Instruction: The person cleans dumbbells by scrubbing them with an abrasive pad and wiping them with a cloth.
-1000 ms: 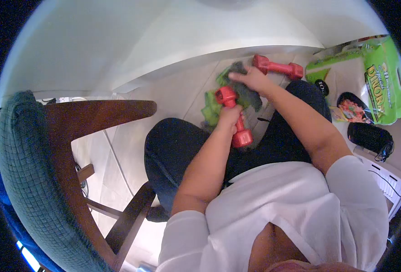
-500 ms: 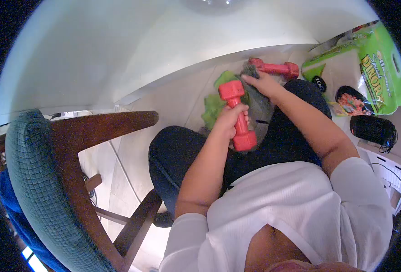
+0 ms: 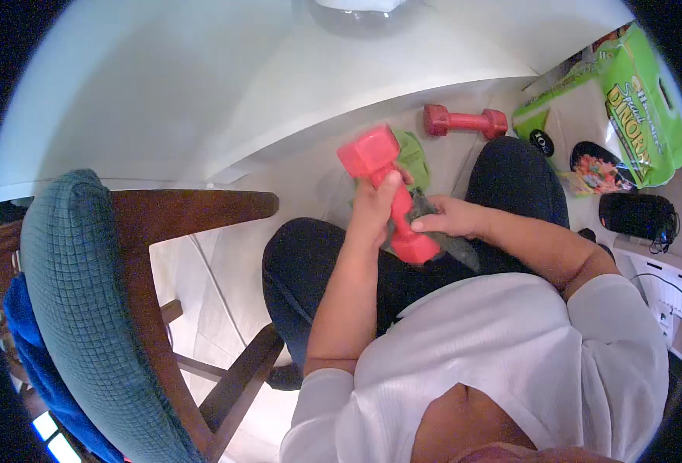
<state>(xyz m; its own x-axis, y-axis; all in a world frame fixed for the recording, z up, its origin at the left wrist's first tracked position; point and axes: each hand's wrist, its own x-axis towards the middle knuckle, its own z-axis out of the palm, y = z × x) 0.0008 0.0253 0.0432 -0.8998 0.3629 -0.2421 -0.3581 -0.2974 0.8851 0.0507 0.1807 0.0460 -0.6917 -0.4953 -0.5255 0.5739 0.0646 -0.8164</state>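
Note:
A red dumbbell (image 3: 369, 151) is in my left hand (image 3: 373, 207), whose fingers wrap round its handle. It is tilted over my lap, one end up and to the left. My right hand (image 3: 453, 216) pinches a dark grey cloth (image 3: 461, 250) against the lower part of the dumbbell. The cloth hangs below the fingers, partly blurred. Behind the dumbbell lies something bright green and crumpled (image 3: 413, 160), partly hidden, and I cannot make out its kind. A second red dumbbell (image 3: 466, 122) lies on the floor beyond my right hand.
On the left stands a wooden chair (image 3: 194, 212) with a teal padded cover. A large green pet food bag (image 3: 642, 108) is at the right, near a black corded device (image 3: 640, 220) on a white cabinet (image 3: 657, 282). A white curved surface (image 3: 225, 85) spans the front.
My right hand has come back from beside the far dumbbell, bringing the dark cloth to the held dumbbell. The held dumbbell has tilted and its upper end has risen to the left.

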